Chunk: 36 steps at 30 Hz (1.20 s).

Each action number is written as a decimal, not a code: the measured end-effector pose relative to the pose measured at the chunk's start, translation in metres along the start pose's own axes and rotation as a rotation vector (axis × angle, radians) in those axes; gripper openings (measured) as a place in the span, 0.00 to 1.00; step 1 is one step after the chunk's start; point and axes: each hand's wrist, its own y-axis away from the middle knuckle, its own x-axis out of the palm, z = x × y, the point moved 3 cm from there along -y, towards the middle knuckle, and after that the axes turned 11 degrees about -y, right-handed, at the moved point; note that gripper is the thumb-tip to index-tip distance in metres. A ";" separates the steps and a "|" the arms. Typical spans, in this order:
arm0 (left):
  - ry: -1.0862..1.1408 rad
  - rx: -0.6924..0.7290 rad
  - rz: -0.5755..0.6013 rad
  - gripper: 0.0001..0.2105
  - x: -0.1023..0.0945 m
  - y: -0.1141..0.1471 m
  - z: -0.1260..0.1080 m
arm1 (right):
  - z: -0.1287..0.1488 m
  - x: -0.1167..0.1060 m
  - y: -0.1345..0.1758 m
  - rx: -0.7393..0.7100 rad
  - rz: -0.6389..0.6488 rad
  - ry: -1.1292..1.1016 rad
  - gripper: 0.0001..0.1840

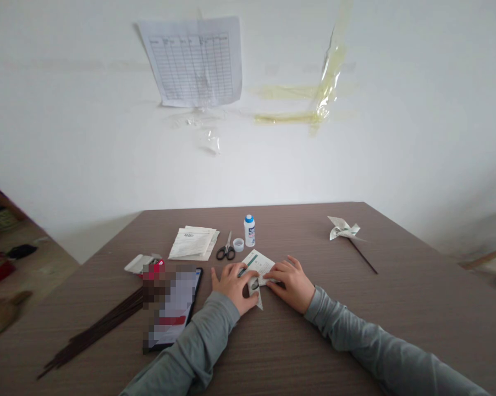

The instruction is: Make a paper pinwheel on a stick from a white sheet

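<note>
A small printed piece of paper, partly cut or folded, lies on the table under both hands. My left hand rests over its left side, with thumb and index finger closed about a pointed flap. At the paper's right edge, the fingertips of my right hand pinch and press it. The palms and fingers cover part of the paper. Just beyond the hands are black-handled scissors, a white cap or small cup and a white bottle with a blue top.
A paper pinwheel on a dark stick lies at the right. Stacked printed paper sits back left. Nearer are a red and white box, a bundle of dark sticks and a phone. A wall rises behind the table.
</note>
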 end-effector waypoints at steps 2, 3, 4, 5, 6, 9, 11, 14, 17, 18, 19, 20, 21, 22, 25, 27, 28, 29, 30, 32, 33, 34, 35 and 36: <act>0.007 0.008 0.006 0.32 0.000 0.000 0.000 | -0.001 0.001 0.000 0.008 0.007 0.006 0.13; 0.007 0.011 0.008 0.34 0.000 -0.001 0.000 | -0.001 0.001 0.000 0.010 0.009 0.007 0.14; 0.006 0.014 0.010 0.35 0.000 -0.001 0.000 | -0.001 0.001 0.000 0.010 0.011 0.009 0.14; 0.003 0.015 0.011 0.35 0.000 -0.001 0.000 | -0.001 0.001 0.000 0.009 0.012 0.010 0.14; 0.000 0.015 0.009 0.34 0.000 -0.001 0.000 | -0.001 0.002 0.000 0.010 0.014 0.010 0.15; -0.006 0.010 -0.004 0.32 0.001 0.000 0.001 | 0.000 0.002 0.000 0.024 0.026 0.009 0.15; -0.003 0.016 -0.010 0.32 0.002 0.000 0.001 | 0.001 0.002 0.000 0.039 0.040 0.011 0.14; 0.005 0.021 -0.020 0.31 0.001 0.000 0.001 | 0.002 0.002 -0.001 0.051 0.056 0.020 0.15; 0.009 0.023 -0.034 0.30 0.001 0.001 0.001 | 0.002 0.001 -0.001 0.046 0.055 0.028 0.15; 0.010 0.026 -0.040 0.29 0.001 0.001 0.001 | 0.002 0.001 -0.001 0.042 0.052 0.033 0.16; 0.011 0.028 -0.047 0.28 0.002 0.001 0.001 | 0.002 0.001 -0.001 0.039 0.050 0.038 0.16; 0.012 0.028 -0.056 0.28 0.002 0.001 0.001 | 0.002 0.000 0.000 0.035 0.048 0.042 0.15; 0.014 0.026 -0.063 0.28 0.002 0.002 0.002 | 0.002 0.000 0.000 0.033 0.048 0.045 0.15; 0.016 0.024 -0.069 0.27 0.002 0.002 0.002 | 0.002 0.000 0.000 0.032 0.048 0.045 0.16; 0.018 0.022 -0.072 0.28 0.003 0.002 0.002 | 0.002 0.000 -0.001 0.039 0.054 0.039 0.16; 0.012 0.020 -0.070 0.29 0.002 0.001 0.001 | 0.002 -0.001 -0.001 0.048 0.055 0.032 0.16; 0.007 0.018 -0.069 0.29 0.002 0.001 0.001 | 0.002 -0.001 -0.001 0.049 0.055 0.028 0.15; 0.003 0.016 -0.068 0.29 0.002 0.001 0.001 | 0.002 -0.001 -0.001 0.048 0.053 0.025 0.15; 0.000 0.015 -0.066 0.29 0.002 0.001 0.001 | 0.001 -0.001 -0.001 0.044 0.051 0.022 0.15; 0.000 0.018 -0.060 0.28 0.001 0.001 0.001 | 0.001 -0.001 0.000 0.035 0.044 0.018 0.15; 0.001 0.019 -0.057 0.28 0.001 0.001 0.001 | 0.001 -0.001 0.000 0.032 0.039 0.016 0.16; 0.002 0.019 -0.053 0.28 0.001 0.001 0.001 | 0.000 -0.001 0.000 0.028 0.035 0.014 0.16; 0.001 0.018 -0.048 0.28 0.000 0.001 0.001 | 0.000 -0.001 0.001 0.025 0.030 0.011 0.16; 0.000 0.016 -0.042 0.28 0.000 0.001 0.001 | 0.000 0.000 0.001 0.022 0.026 0.008 0.16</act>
